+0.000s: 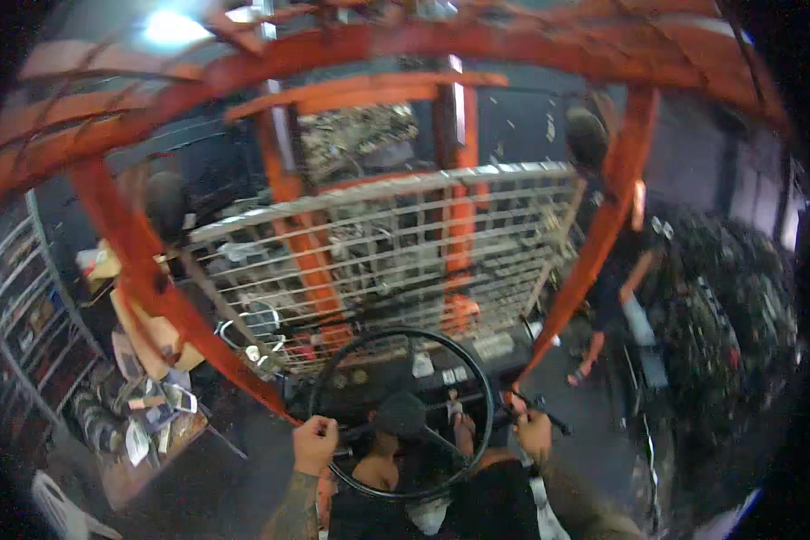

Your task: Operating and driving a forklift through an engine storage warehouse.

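Observation:
In front of me is a black steering wheel [411, 333] with thin spokes and a round dark hub [398, 416]. My left hand [315, 443] is closed at the lower left of its rim. To the right of the wheel, my right hand [533, 434] is curled closed at a dark control lever [556, 419]; blur hides part of its grip. Behind the wheel sits a dark dashboard [432, 371] with round gauges and pale labels. My bare foot [463, 432] shows through the wheel, down by the floor.
Orange posts [637, 153] and an overhead guard [387, 43] frame the cab. Ahead stands a large wire-mesh cage panel [396, 234] before the orange mast [459, 225]. People stand beyond both posts, one at right [616, 252]. A cluttered table [130, 472] is left; a dark heap [720, 306] is right.

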`<state>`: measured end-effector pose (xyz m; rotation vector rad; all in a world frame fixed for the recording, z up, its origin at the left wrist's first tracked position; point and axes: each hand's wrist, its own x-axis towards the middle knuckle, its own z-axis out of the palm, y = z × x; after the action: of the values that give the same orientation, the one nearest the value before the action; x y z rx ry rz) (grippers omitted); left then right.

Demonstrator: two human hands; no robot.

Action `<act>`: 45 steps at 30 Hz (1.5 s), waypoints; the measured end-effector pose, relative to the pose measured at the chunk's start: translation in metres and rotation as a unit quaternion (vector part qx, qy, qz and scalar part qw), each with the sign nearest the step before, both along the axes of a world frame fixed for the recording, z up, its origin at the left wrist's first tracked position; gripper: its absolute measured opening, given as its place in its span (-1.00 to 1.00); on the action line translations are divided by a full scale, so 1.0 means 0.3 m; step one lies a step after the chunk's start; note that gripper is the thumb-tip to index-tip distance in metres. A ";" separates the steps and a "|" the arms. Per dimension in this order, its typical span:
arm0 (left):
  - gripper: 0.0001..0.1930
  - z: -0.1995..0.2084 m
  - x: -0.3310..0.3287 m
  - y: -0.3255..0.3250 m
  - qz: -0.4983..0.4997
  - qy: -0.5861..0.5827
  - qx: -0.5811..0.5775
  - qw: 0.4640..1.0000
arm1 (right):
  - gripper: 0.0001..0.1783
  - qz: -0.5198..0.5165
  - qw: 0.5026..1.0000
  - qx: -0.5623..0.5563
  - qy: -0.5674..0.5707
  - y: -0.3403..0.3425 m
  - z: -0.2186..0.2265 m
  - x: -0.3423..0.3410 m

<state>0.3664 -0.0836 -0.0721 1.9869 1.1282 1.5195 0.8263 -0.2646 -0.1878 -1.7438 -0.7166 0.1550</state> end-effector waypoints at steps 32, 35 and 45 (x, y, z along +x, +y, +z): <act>-0.70 -0.014 0.062 0.043 -0.046 -0.055 -0.028 0.997 | -0.73 -0.085 0.991 -0.104 -0.013 -0.017 0.146 -0.035; -0.76 0.022 0.073 0.012 -0.024 0.009 -0.037 0.999 | -0.74 -0.075 0.993 -0.095 -0.009 -0.027 0.147 -0.029; -0.72 -0.024 0.060 0.063 -0.013 -0.042 -0.016 0.999 | -0.65 0.002 0.997 -0.082 -0.009 -0.024 0.178 -0.024</act>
<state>0.3844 -0.0648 -0.0793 1.8919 1.0816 1.5456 0.8191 -0.2717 -0.1343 -1.9028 -0.7370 0.2053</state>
